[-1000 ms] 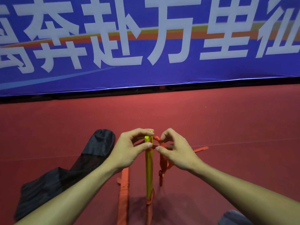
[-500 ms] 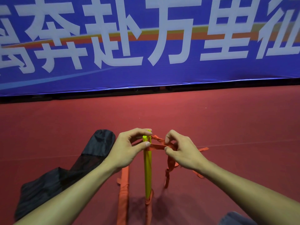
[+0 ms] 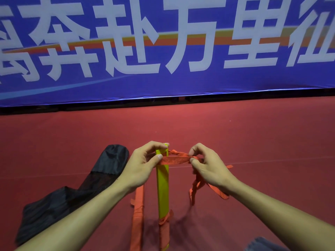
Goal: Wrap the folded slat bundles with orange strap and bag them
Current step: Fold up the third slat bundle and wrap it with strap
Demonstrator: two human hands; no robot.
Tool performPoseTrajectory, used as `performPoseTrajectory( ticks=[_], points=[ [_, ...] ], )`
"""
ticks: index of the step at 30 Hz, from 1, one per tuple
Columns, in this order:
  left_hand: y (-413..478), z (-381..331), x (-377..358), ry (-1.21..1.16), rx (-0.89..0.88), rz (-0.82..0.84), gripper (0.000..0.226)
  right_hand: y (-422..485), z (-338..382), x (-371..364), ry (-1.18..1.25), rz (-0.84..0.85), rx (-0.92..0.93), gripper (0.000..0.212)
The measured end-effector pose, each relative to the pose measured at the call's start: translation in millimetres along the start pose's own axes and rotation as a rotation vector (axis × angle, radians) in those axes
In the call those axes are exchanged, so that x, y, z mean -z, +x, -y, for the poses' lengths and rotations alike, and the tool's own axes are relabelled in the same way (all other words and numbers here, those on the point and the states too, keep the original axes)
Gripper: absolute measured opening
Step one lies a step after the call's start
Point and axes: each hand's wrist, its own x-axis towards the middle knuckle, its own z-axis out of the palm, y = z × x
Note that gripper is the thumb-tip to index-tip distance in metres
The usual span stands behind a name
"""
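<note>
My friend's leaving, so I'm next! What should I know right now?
Left-hand grip holds the long yellow folded slat bundle near its top, thumb pressing the woven orange strap on it.
Right-hand grip pinches that strap, pulled taut rightward.
Black fabric bag lies on the red floor, left.
Done: bundle's lower end wrapped; another orange-wrapped bundle lies beside.
Left: wrap the top, bag both.

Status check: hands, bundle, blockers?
Left hand grips yellow slat bundle near top, thumb on orange strap. Right hand pinches strap taut. Black bag lies left of bundle; nothing blocking.
</note>
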Motion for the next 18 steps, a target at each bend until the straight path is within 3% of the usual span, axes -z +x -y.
performPoseTrajectory(
  ticks=[9, 15, 18],
  points=[
    [-0.7, -0.9, 5.3, 0.02, -0.002, -0.023, 0.041, 0.4, -6.8, 5.6, 0.084, 0.019, 0.004, 0.012],
    [-1.6, -1.4, 5.8, 0.01, 0.007, -0.011, 0.038, -0.1, -8.2, 10.4, -0.053, 0.091, 0.082, 0.049],
    [-1.0, -2.1, 6.1, -0.003, 0.015, -0.006, 0.038, 1.1, -7.8, 11.6, -0.125, 0.087, 0.101, 0.047]
  ],
)
